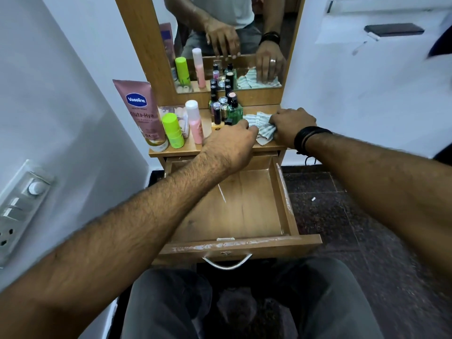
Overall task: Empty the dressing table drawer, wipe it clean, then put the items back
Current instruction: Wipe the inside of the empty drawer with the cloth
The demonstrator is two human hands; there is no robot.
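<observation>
The wooden drawer (283,204) is pulled out and holds nothing. On the dressing table top (171,150) lies a crumpled striped cloth (256,119). My right hand (292,126) grips the cloth's right part. My left hand (232,140) reaches over the top, fingers curled down at the cloth's left edge; whether it holds the cloth is hidden. Left of it stand a pink Vaseline tube (144,113), a green stick (172,130), a pink bottle (194,121) and several small cosmetic bottles (223,108).
A mirror (227,40) rises behind the table top and reflects both hands. White walls close in on both sides, with a switch panel (22,204) on the left wall. Dark floor (330,204) lies to the right. My knees sit under the drawer handle (227,263).
</observation>
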